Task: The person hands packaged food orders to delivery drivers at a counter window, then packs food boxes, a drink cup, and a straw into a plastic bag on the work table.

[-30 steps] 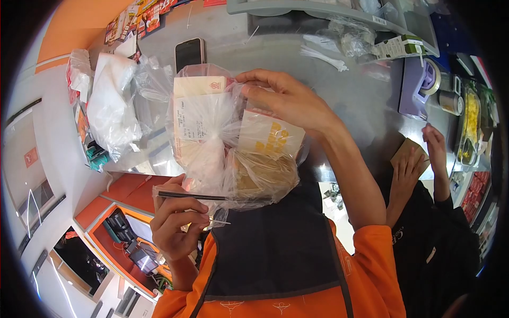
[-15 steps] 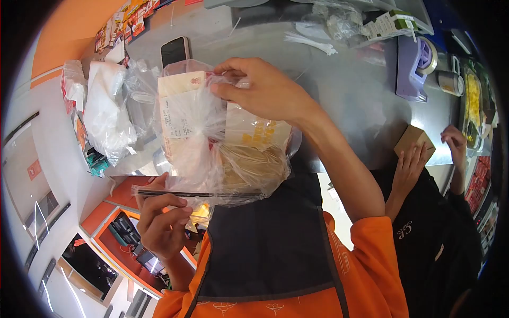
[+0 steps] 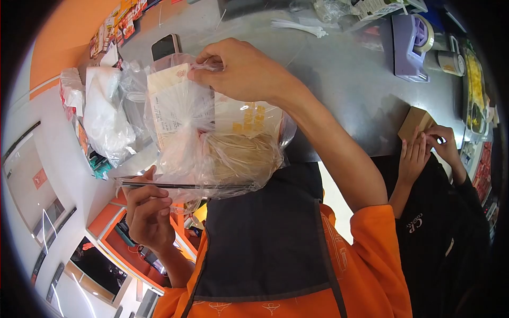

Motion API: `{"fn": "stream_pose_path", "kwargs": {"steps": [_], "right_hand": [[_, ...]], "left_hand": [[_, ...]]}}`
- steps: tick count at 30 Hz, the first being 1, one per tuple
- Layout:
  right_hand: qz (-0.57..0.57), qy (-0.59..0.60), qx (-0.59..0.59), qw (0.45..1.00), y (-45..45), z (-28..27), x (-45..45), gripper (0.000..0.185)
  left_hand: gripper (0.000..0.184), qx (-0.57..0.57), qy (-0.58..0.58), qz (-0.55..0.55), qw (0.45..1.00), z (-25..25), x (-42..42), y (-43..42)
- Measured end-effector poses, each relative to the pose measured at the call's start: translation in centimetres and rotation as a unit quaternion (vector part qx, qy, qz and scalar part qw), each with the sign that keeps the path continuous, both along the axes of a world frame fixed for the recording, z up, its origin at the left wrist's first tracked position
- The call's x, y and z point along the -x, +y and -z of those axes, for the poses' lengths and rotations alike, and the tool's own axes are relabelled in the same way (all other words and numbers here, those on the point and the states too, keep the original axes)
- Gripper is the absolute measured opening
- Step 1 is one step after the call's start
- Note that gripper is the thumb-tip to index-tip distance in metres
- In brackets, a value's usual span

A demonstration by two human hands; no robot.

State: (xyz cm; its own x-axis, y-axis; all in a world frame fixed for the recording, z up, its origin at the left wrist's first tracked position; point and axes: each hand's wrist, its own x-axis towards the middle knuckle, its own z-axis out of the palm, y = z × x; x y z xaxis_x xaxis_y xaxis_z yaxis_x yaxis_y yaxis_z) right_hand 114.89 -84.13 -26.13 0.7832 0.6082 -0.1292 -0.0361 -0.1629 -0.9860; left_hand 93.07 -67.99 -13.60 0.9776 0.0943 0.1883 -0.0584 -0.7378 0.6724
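Note:
A clear plastic bag (image 3: 180,151) sits at the table's near edge, with a paper packet bearing a printed receipt (image 3: 168,108), a white packet with yellow print (image 3: 249,119) and a tan bundle (image 3: 236,156) showing through it. My right hand (image 3: 238,71) pinches gathered plastic at the bag's far side. At the near left, my left hand (image 3: 148,214) has its fingers closed round thin black straws (image 3: 175,186) in clear plastic. The straws lie along the bag's near edge; whether they are inside it I cannot tell.
A phone (image 3: 165,46) lies beyond the bag, and white plastic bags (image 3: 106,116) are heaped at left. White zip ties (image 3: 299,26) and a purple tape dispenser (image 3: 405,50) stand farther off. At right, a co-worker's hands (image 3: 416,153) touch a brown box (image 3: 413,123).
The bag, the straws and both my hands have shifted slightly left in view. My right hand still grips the plastic. The co-worker's farther hand has come to the brown box.

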Motion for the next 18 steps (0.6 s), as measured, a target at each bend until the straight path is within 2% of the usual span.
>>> {"fn": "stream_pose_path", "kwargs": {"steps": [4,7,9,10,11,12,14,16,18], "right_hand": [[0.001,0.006,0.013,1.0,0.0,-0.6,0.0,0.04],[0.039,-0.207,0.142,0.967,-1.8,-4.5,1.4,0.041],[0.107,-0.316,0.058,0.941,-3.1,-7.5,3.8,0.039],[0.062,-0.28,-0.065,0.956,-3.3,-8.2,4.9,0.04],[-0.035,-0.142,-0.087,0.985,-4.2,-10.4,6.2,0.04],[-0.094,-0.126,-0.12,0.98,-4.7,-11.7,7.3,0.038],[-0.157,-0.07,-0.028,0.985,-5.3,-15.2,8.9,0.032],[-0.131,-0.023,0.038,0.99,-4.0,-15.4,10.7,0.025],[-0.078,-0.027,0.043,0.996,-3.8,-15.3,11.1,0.021]], "left_hand": [[0.027,-0.011,-0.008,0.017,1.0,0.0,-0.2,-0.1],[0.027,-0.033,-0.047,-0.002,0.998,0.0,-0.7,-0.8],[0.024,-0.042,-0.067,0.009,0.997,0.1,-0.8,-0.5],[0.022,-0.049,-0.073,0.012,0.996,0.0,-0.9,-0.4],[0.02,-0.045,-0.093,0.0,0.995,0.2,-1.1,-0.7],[0.018,-0.047,-0.111,-0.013,0.993,0.2,-1.3,-1.2],[0.017,-0.085,-0.11,0.035,0.99,-0.1,-2.1,-1.6],[0.016,-0.082,-0.117,0.057,0.988,-0.1,-2.7,-1.3],[0.012,-0.078,-0.111,0.107,0.985,-0.3,-2.8,-0.5]]}}
